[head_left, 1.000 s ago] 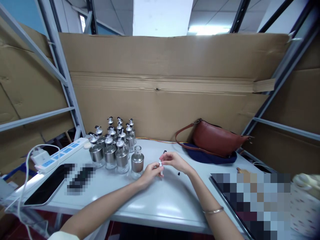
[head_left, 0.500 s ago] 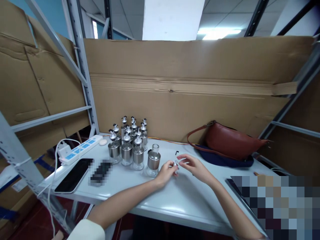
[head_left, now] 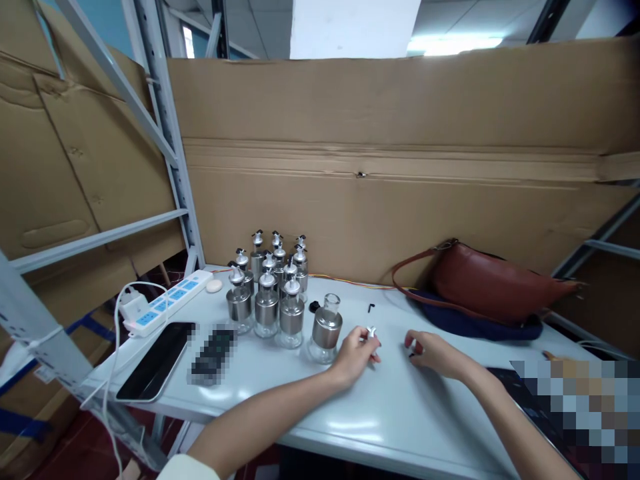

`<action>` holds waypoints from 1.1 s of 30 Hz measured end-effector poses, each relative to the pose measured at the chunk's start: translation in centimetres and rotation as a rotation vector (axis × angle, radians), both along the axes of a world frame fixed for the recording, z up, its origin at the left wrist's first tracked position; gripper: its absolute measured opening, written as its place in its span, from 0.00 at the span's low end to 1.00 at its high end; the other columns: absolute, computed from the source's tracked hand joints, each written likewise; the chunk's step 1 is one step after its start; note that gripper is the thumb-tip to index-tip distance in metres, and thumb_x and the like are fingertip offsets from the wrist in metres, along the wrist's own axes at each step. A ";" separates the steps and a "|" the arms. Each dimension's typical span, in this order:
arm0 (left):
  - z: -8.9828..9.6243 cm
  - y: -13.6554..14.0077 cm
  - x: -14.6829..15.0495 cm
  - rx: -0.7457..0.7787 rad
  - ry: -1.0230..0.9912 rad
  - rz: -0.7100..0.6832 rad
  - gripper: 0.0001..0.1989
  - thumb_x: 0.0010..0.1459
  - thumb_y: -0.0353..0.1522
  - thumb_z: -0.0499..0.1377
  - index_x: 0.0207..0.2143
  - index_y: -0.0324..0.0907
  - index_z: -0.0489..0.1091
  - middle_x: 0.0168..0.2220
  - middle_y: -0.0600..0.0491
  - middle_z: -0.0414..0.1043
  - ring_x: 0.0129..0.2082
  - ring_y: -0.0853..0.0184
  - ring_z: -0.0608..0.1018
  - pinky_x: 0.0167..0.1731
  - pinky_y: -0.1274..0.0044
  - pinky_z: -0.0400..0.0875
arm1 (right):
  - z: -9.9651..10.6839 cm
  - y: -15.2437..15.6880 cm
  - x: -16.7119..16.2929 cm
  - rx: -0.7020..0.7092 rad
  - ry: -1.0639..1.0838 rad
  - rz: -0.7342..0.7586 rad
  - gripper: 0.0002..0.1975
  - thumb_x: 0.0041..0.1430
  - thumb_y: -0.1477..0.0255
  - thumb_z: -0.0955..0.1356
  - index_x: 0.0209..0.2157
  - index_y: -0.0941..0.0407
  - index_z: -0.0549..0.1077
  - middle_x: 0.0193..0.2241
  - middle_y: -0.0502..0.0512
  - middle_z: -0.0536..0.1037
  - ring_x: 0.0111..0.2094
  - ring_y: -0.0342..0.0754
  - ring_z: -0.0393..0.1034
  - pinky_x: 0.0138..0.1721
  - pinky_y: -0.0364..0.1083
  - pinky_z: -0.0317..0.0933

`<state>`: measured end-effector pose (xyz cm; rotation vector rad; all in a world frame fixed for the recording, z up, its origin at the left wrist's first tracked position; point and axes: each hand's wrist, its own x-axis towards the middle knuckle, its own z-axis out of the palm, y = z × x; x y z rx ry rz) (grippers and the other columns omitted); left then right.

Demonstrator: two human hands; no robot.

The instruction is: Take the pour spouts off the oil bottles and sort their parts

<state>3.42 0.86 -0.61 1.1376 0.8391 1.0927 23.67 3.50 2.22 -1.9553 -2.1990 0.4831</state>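
White tabletop, clock read from left hand. Dark tablet at 9; white power strip between 9 and 10. At 10, cluster of pump-topped bottles; closer in, open-necked bottle upright just beside hand. Left hand, fingers closed, pinches small silver-white piece at fingertips. Black bent piece lies at 1. At 3, right hand half-curled, low over table — small dark bit at fingertips; gripped or merely touched, can't tell from here. Red-brown bag at 2.
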 end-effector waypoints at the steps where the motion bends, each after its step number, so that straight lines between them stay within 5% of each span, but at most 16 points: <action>1: 0.0 0.0 0.0 -0.002 0.000 -0.003 0.13 0.49 0.39 0.60 0.29 0.40 0.62 0.28 0.57 0.64 0.22 0.75 0.70 0.26 0.80 0.63 | 0.1 0.1 -0.2 -0.014 0.004 0.018 0.08 0.39 0.79 0.67 0.26 0.57 0.72 0.25 0.53 0.74 0.29 0.48 0.69 0.31 0.42 0.59; 8: 0.2 -0.1 -0.2 -0.010 0.002 -0.012 0.21 0.46 0.48 0.61 0.30 0.40 0.62 0.27 0.57 0.63 0.23 0.73 0.70 0.26 0.79 0.62 | 1.2 1.5 -3.0 -0.181 0.089 0.090 0.05 0.38 0.80 0.64 0.15 0.57 0.65 0.12 0.48 0.68 0.18 0.43 0.64 0.21 0.40 0.55; 17: -0.2 0.2 -0.2 -0.001 -0.022 -0.001 0.26 0.45 0.53 0.60 0.32 0.41 0.61 0.24 0.58 0.63 0.23 0.72 0.69 0.29 0.77 0.62 | 0.8 3.7 -4.0 -0.399 0.213 0.058 0.09 0.42 0.78 0.66 0.18 0.55 0.59 0.11 0.45 0.66 0.12 0.41 0.64 0.15 0.39 0.57; 26: 0.2 0.1 -0.7 -0.031 -0.037 -0.001 0.25 0.45 0.49 0.63 0.34 0.38 0.64 0.28 0.53 0.68 0.23 0.72 0.70 0.26 0.78 0.62 | 0.3 3.7 -2.4 -0.389 0.405 0.193 0.06 0.44 0.74 0.67 0.22 0.57 0.64 0.14 0.45 0.67 0.14 0.38 0.59 0.17 0.39 0.53; 33: 0.0 0.0 -0.3 -0.034 -0.078 0.027 0.28 0.40 0.49 0.66 0.33 0.41 0.59 0.36 0.51 0.67 0.26 0.71 0.73 0.27 0.77 0.65 | -0.5 2.8 -3.5 -0.243 0.640 0.211 0.22 0.53 0.50 0.60 0.28 0.57 0.63 0.19 0.49 0.69 0.17 0.40 0.61 0.21 0.42 0.56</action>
